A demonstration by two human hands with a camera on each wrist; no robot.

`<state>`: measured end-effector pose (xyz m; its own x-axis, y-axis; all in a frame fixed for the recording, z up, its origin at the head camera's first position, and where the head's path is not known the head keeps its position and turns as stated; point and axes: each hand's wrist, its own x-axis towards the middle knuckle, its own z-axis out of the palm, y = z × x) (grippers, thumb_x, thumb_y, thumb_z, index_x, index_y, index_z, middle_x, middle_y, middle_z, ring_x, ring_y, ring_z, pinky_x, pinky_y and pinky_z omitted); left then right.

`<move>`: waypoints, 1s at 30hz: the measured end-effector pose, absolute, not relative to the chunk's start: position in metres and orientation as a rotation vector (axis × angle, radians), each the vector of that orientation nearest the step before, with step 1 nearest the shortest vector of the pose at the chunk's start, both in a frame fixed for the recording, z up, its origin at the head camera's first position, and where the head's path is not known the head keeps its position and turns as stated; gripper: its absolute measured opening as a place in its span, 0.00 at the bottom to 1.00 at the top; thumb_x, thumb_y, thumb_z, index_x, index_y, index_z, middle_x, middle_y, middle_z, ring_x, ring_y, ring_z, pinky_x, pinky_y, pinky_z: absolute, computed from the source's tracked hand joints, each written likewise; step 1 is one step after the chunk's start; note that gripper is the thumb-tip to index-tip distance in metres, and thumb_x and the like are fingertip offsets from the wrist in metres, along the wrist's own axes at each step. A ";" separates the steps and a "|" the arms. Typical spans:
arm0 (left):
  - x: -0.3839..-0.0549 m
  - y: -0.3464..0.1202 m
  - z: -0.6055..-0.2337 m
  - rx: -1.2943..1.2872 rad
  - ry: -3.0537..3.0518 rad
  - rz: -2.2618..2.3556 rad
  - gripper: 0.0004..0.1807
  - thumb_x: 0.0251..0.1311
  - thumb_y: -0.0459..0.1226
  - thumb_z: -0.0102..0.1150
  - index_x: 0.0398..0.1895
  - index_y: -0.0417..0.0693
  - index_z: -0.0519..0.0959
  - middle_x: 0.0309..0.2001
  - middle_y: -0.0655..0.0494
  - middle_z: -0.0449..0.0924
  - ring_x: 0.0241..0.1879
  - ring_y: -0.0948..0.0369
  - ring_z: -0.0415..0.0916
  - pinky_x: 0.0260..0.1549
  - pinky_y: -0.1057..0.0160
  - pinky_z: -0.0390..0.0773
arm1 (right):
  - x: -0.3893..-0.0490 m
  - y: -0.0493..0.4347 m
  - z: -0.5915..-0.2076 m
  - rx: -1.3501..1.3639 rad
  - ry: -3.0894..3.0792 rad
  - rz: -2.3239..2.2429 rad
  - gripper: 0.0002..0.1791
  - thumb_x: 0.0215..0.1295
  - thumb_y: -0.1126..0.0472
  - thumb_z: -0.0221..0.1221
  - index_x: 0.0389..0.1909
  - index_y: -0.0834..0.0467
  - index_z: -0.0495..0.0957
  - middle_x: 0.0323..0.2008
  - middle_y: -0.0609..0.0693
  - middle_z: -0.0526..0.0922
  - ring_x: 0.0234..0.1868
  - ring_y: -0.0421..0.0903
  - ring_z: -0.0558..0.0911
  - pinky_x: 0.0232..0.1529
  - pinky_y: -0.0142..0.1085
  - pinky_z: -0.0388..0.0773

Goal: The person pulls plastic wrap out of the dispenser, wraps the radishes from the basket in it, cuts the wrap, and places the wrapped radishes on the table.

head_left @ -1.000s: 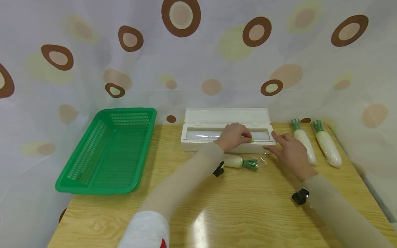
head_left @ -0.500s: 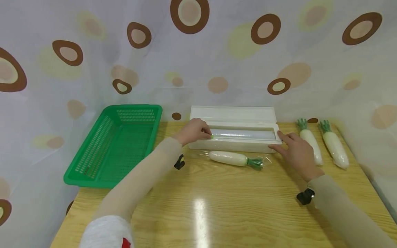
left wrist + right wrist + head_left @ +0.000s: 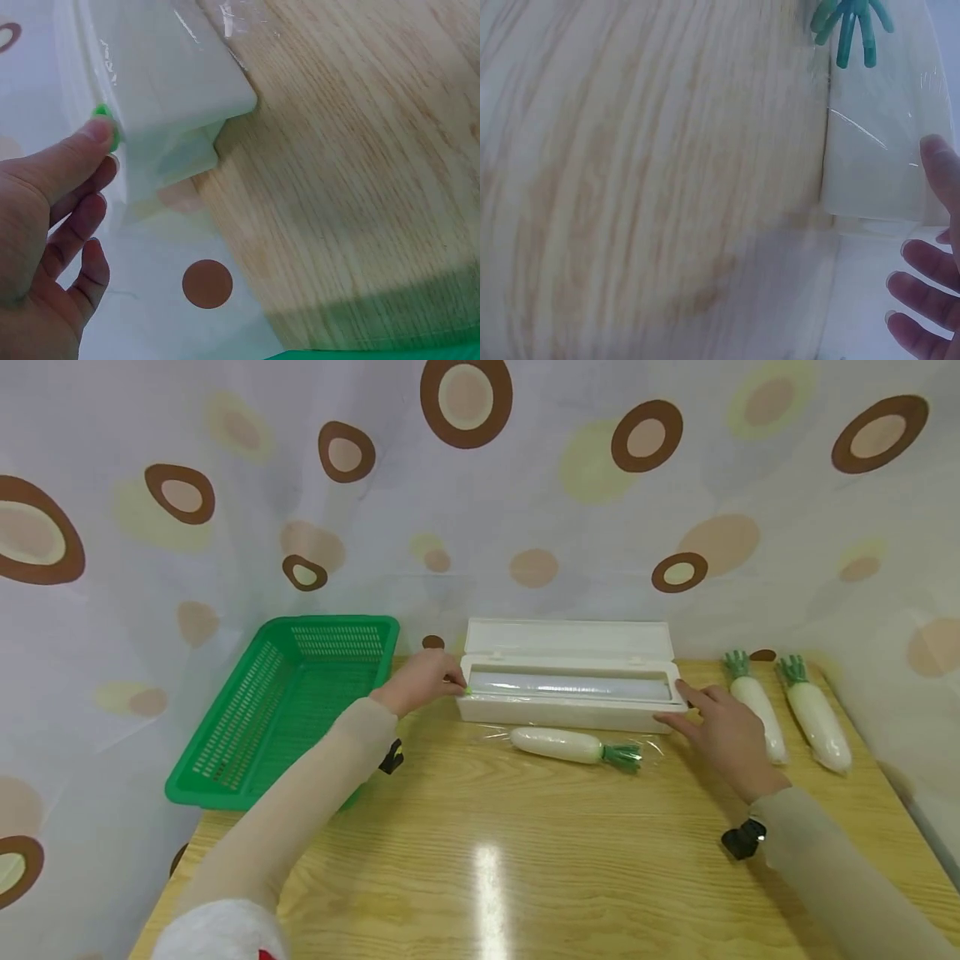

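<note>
A white cling film dispenser (image 3: 566, 715) stands at the back of the table, its lid (image 3: 570, 640) raised and a roll of film (image 3: 570, 686) showing inside. At its left end my left hand (image 3: 423, 681) pinches the small green slide cutter (image 3: 115, 136) between thumb and fingers. My right hand (image 3: 723, 727) grips the right end, with the thumb (image 3: 939, 166) on the front face. Just in front of the dispenser lies a white radish (image 3: 555, 744) with green stalks, on a strip of clear film.
Two more white radishes, a nearer-in one (image 3: 759, 710) and an outer one (image 3: 820, 727), lie at the right, the outer one wrapped in film. A green plastic basket (image 3: 322, 621) stands at the left. A patterned cloth (image 3: 480, 510) hangs behind the wooden table (image 3: 600, 860).
My left hand has slid the green cutter leftward along the dispenser from near its right end to its left end. The right hand has kept its grip. The view has shifted slightly.
</note>
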<state>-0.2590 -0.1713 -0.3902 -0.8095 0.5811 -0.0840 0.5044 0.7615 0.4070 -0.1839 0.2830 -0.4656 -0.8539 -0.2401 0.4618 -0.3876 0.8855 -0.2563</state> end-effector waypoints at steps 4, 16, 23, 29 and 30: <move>-0.258 -0.170 -0.392 0.860 2.754 0.573 0.05 0.65 0.35 0.70 0.40 0.43 0.90 0.40 0.52 0.89 0.41 0.56 0.85 0.45 0.58 0.83 | -0.185 0.287 -0.465 0.381 -2.783 0.641 0.40 0.65 0.47 0.71 0.70 0.65 0.73 0.43 0.63 0.82 0.37 0.58 0.83 0.25 0.49 0.78; -0.257 -0.171 -0.390 0.749 2.686 0.635 0.06 0.68 0.33 0.67 0.44 0.41 0.87 0.45 0.49 0.87 0.46 0.53 0.83 0.51 0.56 0.82 | -0.193 0.308 -0.465 0.367 -2.929 0.910 0.40 0.74 0.43 0.62 0.77 0.61 0.64 0.46 0.61 0.85 0.44 0.60 0.84 0.45 0.57 0.80; -0.244 -0.148 -0.380 0.813 2.805 0.308 0.24 0.65 0.46 0.72 0.61 0.47 0.82 0.61 0.48 0.80 0.62 0.49 0.75 0.65 0.45 0.73 | -0.182 0.309 -0.461 0.433 -2.680 0.810 0.24 0.75 0.58 0.63 0.65 0.65 0.75 0.43 0.59 0.84 0.42 0.56 0.82 0.38 0.42 0.75; -0.220 -0.118 -0.406 1.242 2.981 0.437 0.17 0.66 0.44 0.71 0.52 0.44 0.85 0.47 0.50 0.84 0.47 0.53 0.81 0.51 0.57 0.81 | -0.178 0.276 -0.457 0.788 -2.337 0.627 0.14 0.76 0.58 0.61 0.49 0.67 0.83 0.36 0.59 0.84 0.35 0.57 0.81 0.34 0.49 0.75; -0.215 -0.114 -0.413 1.298 2.978 0.460 0.15 0.66 0.43 0.71 0.50 0.44 0.86 0.45 0.51 0.85 0.45 0.54 0.82 0.48 0.58 0.81 | -0.177 0.269 -0.456 0.847 -2.299 0.600 0.18 0.79 0.54 0.58 0.47 0.67 0.83 0.35 0.59 0.83 0.34 0.56 0.81 0.33 0.50 0.76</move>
